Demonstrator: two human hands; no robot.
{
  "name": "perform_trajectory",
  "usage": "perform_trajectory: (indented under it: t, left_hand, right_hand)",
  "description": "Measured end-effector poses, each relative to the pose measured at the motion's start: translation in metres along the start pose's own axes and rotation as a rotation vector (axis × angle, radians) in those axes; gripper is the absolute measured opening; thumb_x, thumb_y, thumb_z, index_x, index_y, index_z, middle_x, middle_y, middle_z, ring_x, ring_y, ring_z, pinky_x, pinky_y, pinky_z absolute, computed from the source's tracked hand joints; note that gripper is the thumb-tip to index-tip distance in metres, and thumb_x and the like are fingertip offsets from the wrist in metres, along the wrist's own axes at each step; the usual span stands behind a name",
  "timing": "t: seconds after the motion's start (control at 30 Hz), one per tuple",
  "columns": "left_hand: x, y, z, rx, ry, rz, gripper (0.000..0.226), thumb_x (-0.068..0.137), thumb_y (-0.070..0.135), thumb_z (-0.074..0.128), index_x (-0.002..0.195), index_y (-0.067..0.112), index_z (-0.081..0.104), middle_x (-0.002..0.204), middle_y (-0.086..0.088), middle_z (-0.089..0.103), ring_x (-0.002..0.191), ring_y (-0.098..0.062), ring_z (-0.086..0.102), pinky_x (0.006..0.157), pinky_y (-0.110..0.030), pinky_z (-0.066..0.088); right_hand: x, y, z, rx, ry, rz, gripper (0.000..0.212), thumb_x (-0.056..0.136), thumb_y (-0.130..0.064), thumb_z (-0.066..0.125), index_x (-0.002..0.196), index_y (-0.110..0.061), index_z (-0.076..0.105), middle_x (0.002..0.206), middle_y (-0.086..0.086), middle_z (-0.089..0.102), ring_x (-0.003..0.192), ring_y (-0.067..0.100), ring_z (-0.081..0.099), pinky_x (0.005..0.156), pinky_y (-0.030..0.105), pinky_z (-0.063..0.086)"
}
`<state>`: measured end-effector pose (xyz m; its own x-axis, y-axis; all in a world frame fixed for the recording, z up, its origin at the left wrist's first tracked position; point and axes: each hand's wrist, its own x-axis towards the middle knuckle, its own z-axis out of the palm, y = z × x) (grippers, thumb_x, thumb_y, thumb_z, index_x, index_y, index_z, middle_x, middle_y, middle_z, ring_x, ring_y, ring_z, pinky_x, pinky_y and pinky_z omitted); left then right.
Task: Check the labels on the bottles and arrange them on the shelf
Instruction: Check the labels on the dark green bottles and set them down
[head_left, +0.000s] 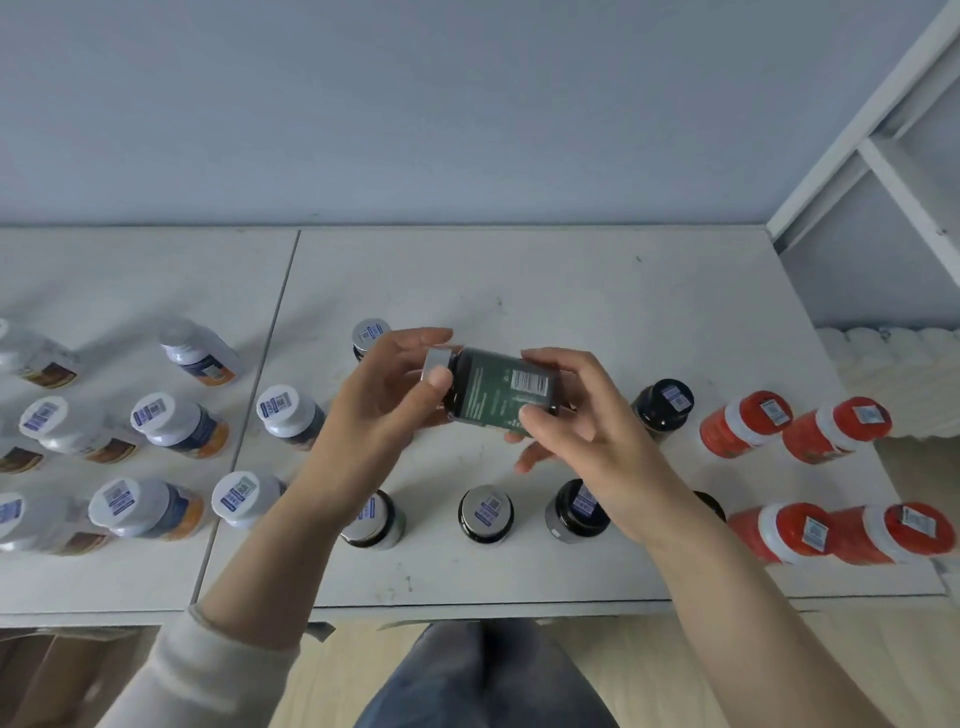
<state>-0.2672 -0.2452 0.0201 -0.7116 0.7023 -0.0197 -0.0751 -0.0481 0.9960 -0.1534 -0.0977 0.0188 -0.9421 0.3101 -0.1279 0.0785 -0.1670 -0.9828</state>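
A dark green bottle (493, 391) with a silver cap lies sideways in the air above the white table (571, 291), its label with a barcode turned up. My left hand (384, 400) grips its cap end, thumb on the cap. My right hand (576, 415) grips the base end, with fingers above and below. Both hands hold it over the middle of the table.
White-capped bottles (179, 426) stand in rows at the left, dark bottles (485, 514) near the front middle, one black-capped bottle (665, 405) at right. Red bottles (743, 423) cluster at the far right. A white shelf frame (883, 156) rises at the upper right.
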Motion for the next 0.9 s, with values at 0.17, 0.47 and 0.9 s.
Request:
perform_trajectory:
  t: [0.17, 0.47, 0.9]
  left_hand:
    - [-0.003, 0.004, -0.008, 0.052, -0.083, 0.118, 0.030, 0.080, 0.021, 0.061, 0.109, 0.017, 0.059, 0.115, -0.002, 0.065, 0.109, -0.016, 0.060, 0.081, -0.020, 0.050]
    - [-0.009, -0.006, -0.015, -0.034, -0.136, 0.080, 0.032, 0.078, 0.019, 0.065, 0.109, 0.026, 0.062, 0.118, 0.002, 0.065, 0.116, -0.015, 0.057, 0.090, -0.026, 0.048]
    - [0.011, -0.022, 0.002, -0.525, -0.015, -0.365, 0.041, 0.086, 0.033, 0.048, 0.121, 0.013, 0.054, 0.120, -0.015, 0.062, 0.103, -0.025, 0.062, 0.085, -0.032, 0.056]
  right_hand:
    - [-0.007, 0.008, 0.002, 0.093, 0.026, 0.019, 0.038, 0.080, -0.022, 0.055, 0.116, -0.025, 0.045, 0.109, 0.003, 0.059, 0.085, 0.015, 0.068, 0.072, 0.028, 0.057]
    - [-0.016, 0.016, 0.007, 0.218, 0.064, 0.008, 0.065, 0.062, -0.032, 0.082, 0.116, -0.018, 0.048, 0.109, 0.008, 0.061, 0.095, 0.012, 0.066, 0.076, 0.024, 0.055]
    - [-0.009, 0.002, 0.024, -0.715, 0.321, -0.376, 0.057, 0.065, -0.013, 0.083, 0.112, -0.018, 0.053, 0.104, -0.004, 0.052, 0.098, 0.016, 0.057, 0.080, 0.023, 0.053]
